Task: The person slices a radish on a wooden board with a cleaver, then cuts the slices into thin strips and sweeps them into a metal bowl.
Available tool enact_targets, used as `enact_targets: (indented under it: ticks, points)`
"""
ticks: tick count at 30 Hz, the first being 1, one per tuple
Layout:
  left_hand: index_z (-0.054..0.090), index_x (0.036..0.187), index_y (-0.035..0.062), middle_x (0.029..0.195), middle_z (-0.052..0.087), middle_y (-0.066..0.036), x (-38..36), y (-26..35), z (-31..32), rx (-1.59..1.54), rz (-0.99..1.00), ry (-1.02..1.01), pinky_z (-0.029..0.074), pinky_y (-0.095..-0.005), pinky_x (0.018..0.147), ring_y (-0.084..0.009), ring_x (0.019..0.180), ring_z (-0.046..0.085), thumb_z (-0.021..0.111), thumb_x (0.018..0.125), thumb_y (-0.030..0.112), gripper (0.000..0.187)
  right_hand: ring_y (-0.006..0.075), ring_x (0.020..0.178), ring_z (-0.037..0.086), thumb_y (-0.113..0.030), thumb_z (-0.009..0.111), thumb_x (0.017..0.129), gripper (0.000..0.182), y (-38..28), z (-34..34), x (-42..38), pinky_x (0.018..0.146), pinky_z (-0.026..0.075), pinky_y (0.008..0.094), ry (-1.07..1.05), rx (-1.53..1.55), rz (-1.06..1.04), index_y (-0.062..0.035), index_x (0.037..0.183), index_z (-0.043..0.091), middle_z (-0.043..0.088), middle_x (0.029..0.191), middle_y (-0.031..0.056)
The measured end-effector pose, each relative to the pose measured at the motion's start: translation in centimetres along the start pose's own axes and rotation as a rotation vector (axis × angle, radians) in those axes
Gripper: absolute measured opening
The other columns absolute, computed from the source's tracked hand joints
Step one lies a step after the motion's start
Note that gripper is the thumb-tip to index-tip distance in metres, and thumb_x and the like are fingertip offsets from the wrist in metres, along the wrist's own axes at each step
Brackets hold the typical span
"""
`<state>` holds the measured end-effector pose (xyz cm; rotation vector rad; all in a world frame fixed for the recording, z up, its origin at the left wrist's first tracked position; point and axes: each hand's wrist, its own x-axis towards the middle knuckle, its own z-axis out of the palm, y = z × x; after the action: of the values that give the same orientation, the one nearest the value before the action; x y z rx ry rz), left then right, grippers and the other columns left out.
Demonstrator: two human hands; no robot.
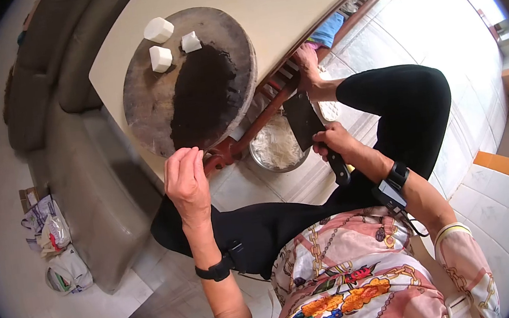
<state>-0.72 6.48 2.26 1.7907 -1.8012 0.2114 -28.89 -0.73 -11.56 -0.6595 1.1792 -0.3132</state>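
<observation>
A beige worktop (288,10) carries a round dark wooden chopping board (147,102) with three white cut chunks (161,58). The right hand (335,139) grips a steel cleaver (303,122) above a metal bowl (275,147) on the pale tiled floor (461,41). The left hand (185,180), fingers loosely curled, holds nothing beside the board's edge.

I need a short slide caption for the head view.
Seated person's right hand holds a cleaver over a bowl; left hand near the chopping board.

right hand (332,139) grips cleaver (302,120)
</observation>
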Motion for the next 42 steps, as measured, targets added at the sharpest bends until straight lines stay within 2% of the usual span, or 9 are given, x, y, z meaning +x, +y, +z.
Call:
enact_targets:
  ticks: [9, 11, 15, 20, 22, 28, 32, 36, 42]
  points:
    - [0.067, 0.090, 0.0007, 0.091, 0.067, -0.011, -1.6, -0.6, 1.5, 0.077, 0.107, 0.145, 0.055, -0.0332, 0.073, -0.0259, 0.081, 0.067, 0.069, 0.078, -0.007, 0.014, 0.0163, 0.042, 0.049, -0.010, 0.055, 0.086, 0.020, -0.3, -1.1, 0.5, 0.041, 0.044, 0.0314, 0.054, 0.066, -0.033, 0.0050, 0.073, 0.059, 0.055, 0.056, 0.0088]
    - [0.068, 0.088, 0.0031, 0.091, 0.066, -0.009, -1.7, 0.3, 1.9, -0.114, 0.099, 0.114, 0.054, -0.0350, 0.071, -0.0247, 0.080, 0.066, 0.070, 0.074, -0.009, 0.019, 0.0158, 0.042, 0.049, -0.010, 0.055, 0.087, 0.020, -0.4, -0.8, 0.6, 0.041, 0.044, 0.0311, 0.044, 0.053, -0.028, 0.0051, 0.074, 0.059, 0.056, 0.057, 0.0089]
    - [0.067, 0.091, -0.0005, 0.087, 0.069, -0.010, -3.1, 2.6, 3.9, -0.539, -0.176, -0.041, 0.052, -0.0293, 0.074, -0.0200, 0.080, 0.066, 0.067, 0.078, -0.008, 0.015, 0.0145, 0.043, 0.050, -0.009, 0.055, 0.087, 0.018, -0.3, -0.8, 0.6, 0.040, 0.044, 0.0305, 0.064, 0.077, -0.030, 0.0051, 0.076, 0.058, 0.057, 0.060, 0.0094]
    - [0.066, 0.105, -0.0044, 0.097, 0.068, -0.006, -6.5, 1.4, 6.7, -0.701, -0.461, -0.142, 0.050, -0.0234, 0.080, -0.0098, 0.086, 0.063, 0.063, 0.088, -0.003, 0.017, 0.0140, 0.043, 0.050, -0.008, 0.055, 0.087, 0.017, -0.4, -1.0, 0.5, 0.040, 0.044, 0.0301, 0.081, 0.068, -0.018, 0.0052, 0.077, 0.058, 0.058, 0.061, 0.0096]
    - [0.068, 0.100, -0.0018, 0.091, 0.069, -0.004, -6.7, 1.5, 7.0, -0.845, -0.656, -0.081, 0.051, -0.0243, 0.074, -0.0091, 0.081, 0.063, 0.065, 0.087, 0.000, 0.013, 0.0137, 0.043, 0.050, -0.009, 0.055, 0.087, 0.016, -0.3, -1.1, 0.8, 0.040, 0.043, 0.0299, 0.075, 0.057, -0.025, 0.0053, 0.078, 0.058, 0.057, 0.061, 0.0093]
    - [0.069, 0.102, 0.0003, 0.084, 0.066, -0.003, -7.6, 2.0, 6.3, -0.917, -0.794, -0.215, 0.050, -0.0208, 0.067, -0.0056, 0.071, 0.060, 0.067, 0.089, 0.007, 0.014, 0.0136, 0.045, 0.050, -0.008, 0.056, 0.086, 0.014, -0.6, -0.8, 0.4, 0.041, 0.044, 0.0298, 0.071, 0.050, -0.033, 0.0042, 0.080, 0.057, 0.058, 0.062, 0.0090]
    - [0.067, 0.104, -0.0011, 0.083, 0.066, -0.005, -6.6, 2.8, 5.3, -0.997, -0.888, -0.062, 0.052, -0.0235, 0.067, -0.0090, 0.071, 0.061, 0.064, 0.092, 0.010, 0.017, 0.0133, 0.046, 0.050, -0.009, 0.055, 0.087, 0.014, -0.7, -0.8, 0.3, 0.041, 0.044, 0.0298, 0.073, 0.034, -0.034, 0.0039, 0.081, 0.057, 0.058, 0.063, 0.0090]
    - [0.065, 0.095, 0.0001, 0.075, 0.061, -0.004, -4.4, 2.0, 2.6, -1.274, -1.205, 0.162, 0.049, -0.0274, 0.060, -0.0123, 0.065, 0.056, 0.063, 0.092, 0.037, 0.037, 0.0130, 0.045, 0.049, -0.009, 0.055, 0.087, 0.014, -0.6, -0.8, 0.3, 0.041, 0.044, 0.0300, 0.074, 0.031, -0.038, 0.0036, 0.080, 0.057, 0.058, 0.063, 0.0085]
    - [0.064, 0.091, 0.0027, 0.073, 0.059, -0.003, -1.9, 0.7, 1.3, -1.282, -1.273, 0.145, 0.048, -0.0267, 0.060, -0.0121, 0.065, 0.055, 0.065, 0.090, 0.033, 0.031, 0.0132, 0.045, 0.049, -0.009, 0.055, 0.086, 0.015, -0.4, -0.9, 0.6, 0.041, 0.043, 0.0297, 0.061, 0.022, -0.043, 0.0037, 0.079, 0.057, 0.057, 0.062, 0.0082]
